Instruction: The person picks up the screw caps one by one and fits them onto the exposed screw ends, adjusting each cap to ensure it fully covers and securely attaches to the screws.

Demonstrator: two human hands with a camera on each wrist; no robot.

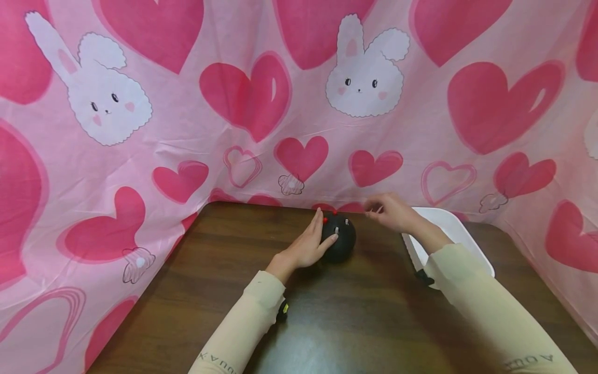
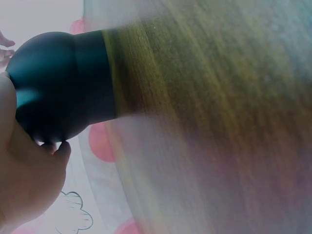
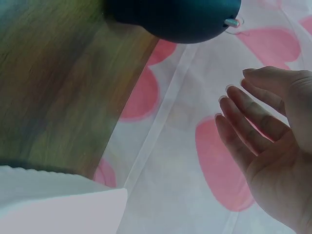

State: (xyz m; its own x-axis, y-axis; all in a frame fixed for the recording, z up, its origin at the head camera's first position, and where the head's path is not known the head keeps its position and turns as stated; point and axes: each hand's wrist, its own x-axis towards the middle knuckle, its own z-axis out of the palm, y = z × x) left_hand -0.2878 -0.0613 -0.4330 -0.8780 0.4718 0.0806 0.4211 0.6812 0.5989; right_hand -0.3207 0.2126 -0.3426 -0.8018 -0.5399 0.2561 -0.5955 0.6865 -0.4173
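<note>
Head view: left hand (image 1: 306,246) laid against the near-left side of a black ball (image 1: 339,238), fingers fairly straight and pressed to its surface, thumb low against its front; ball standing on the dark wooden worktop (image 1: 327,322) near the far edge, with small red and silvery pins (image 1: 336,229) sticking out of its top, just beyond the fingertips. Right hand (image 1: 391,210) hovering just right of the ball and apart from it, fingers loosely curled toward it, whether pinching anything too small to tell; white tray (image 1: 455,228) under and right of that wrist. Pink cloth with hearts and rabbits (image 1: 364,78) hanging behind both hands. Left wrist view: black ball (image 2: 58,87) filling the upper left, cupped from below by the left hand (image 2: 27,190), a fingertip touching its underside; blurred wooden worktop (image 2: 209,97) to the right. Right wrist view: right hand (image 3: 273,146) spread, fingers straight and slightly apart, holding nothing; ball (image 3: 175,17) above and left of the fingertips, apart from them, a silvery pin (image 3: 231,22) at its edge; tray corner (image 3: 58,204) at lower left.
</note>
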